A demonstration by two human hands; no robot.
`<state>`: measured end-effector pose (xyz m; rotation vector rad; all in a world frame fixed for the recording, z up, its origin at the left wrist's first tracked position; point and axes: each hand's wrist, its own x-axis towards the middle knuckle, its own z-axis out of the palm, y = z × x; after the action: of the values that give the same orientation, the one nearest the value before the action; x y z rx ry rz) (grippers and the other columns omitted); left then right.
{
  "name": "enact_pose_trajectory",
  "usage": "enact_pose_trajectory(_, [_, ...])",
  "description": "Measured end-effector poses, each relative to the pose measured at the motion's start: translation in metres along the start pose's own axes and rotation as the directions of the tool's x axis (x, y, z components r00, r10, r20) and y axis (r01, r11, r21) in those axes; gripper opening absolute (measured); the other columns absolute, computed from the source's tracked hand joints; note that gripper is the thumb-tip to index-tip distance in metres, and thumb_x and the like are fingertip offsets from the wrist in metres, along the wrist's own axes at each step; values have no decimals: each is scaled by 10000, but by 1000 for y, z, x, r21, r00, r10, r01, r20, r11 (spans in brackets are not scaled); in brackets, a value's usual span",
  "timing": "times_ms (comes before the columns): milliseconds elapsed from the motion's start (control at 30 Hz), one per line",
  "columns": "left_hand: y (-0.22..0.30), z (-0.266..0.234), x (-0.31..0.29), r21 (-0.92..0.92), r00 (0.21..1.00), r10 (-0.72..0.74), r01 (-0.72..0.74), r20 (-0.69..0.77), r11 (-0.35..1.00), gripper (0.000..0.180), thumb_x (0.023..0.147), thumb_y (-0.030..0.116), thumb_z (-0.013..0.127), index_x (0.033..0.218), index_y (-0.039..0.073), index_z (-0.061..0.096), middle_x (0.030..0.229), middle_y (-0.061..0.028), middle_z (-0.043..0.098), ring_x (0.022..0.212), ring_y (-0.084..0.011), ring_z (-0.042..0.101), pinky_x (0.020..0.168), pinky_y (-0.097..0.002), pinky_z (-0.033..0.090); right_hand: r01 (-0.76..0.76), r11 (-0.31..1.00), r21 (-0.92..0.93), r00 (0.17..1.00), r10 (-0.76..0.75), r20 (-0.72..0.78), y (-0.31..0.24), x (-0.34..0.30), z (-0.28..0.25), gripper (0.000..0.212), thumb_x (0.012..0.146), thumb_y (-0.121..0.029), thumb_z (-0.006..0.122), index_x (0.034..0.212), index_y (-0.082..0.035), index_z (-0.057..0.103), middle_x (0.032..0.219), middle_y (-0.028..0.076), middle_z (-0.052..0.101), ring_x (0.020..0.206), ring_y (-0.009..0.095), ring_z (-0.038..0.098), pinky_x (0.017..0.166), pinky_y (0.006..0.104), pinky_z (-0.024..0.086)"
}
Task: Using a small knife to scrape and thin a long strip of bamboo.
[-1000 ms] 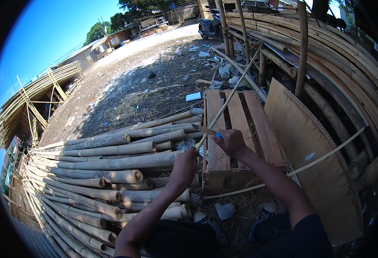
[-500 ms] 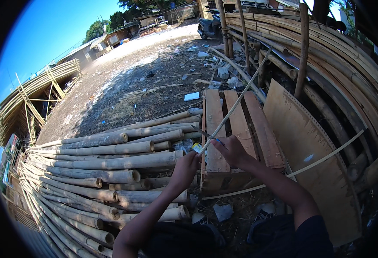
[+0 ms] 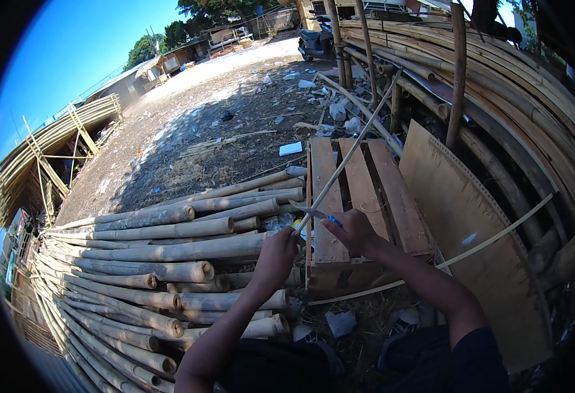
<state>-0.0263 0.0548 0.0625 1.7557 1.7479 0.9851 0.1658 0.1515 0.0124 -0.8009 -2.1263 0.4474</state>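
Note:
My left hand (image 3: 279,257) is closed round the lower end of a long, thin bamboo strip (image 3: 349,156), which slants up and away to the right over a slatted wooden crate (image 3: 384,183). In my right hand (image 3: 358,234) is a knife (image 3: 314,213) with a blue handle, the fingers wrapped round it. Its blade lies across the strip, a short way above my left hand. Whether the edge bites into the strip is too small to tell. Both hands are over the near left side of the crate.
Cut bamboo poles (image 3: 163,247) lie piled on the left, ends toward me. A curved plywood sheet (image 3: 484,262) leans right of the crate, a pale strip (image 3: 497,237) across it. Stacked split bamboo (image 3: 517,85) and upright posts (image 3: 458,78) stand behind. A scooter (image 3: 317,44) is parked farther off.
The knife blade has swung from pointing up past the strip to lying more squarely across it. My left hand has shifted slightly left, and the strip's far end has moved a little left.

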Motion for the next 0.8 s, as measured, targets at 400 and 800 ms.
enact_pose_trajectory(400, [-22,9,2,164,989,145,-142,-3,976,264,963,190,458,854,-22,570,689,-223,592,673,-404,594,616,-440,443,142,974,-179,989,-134,56,6,5,11,568,929,-521,468,627,-52,577,552,162,552,541,361,588,531,453,459])
enact_pose_trajectory(800, [-12,15,-1,123,992,102,-110,68,986,312,967,226,452,833,-29,572,622,-163,540,600,-288,564,596,-387,429,-292,890,-351,923,166,-347,84,13,-43,601,955,-485,442,595,-21,569,482,158,512,492,339,566,524,450,449])
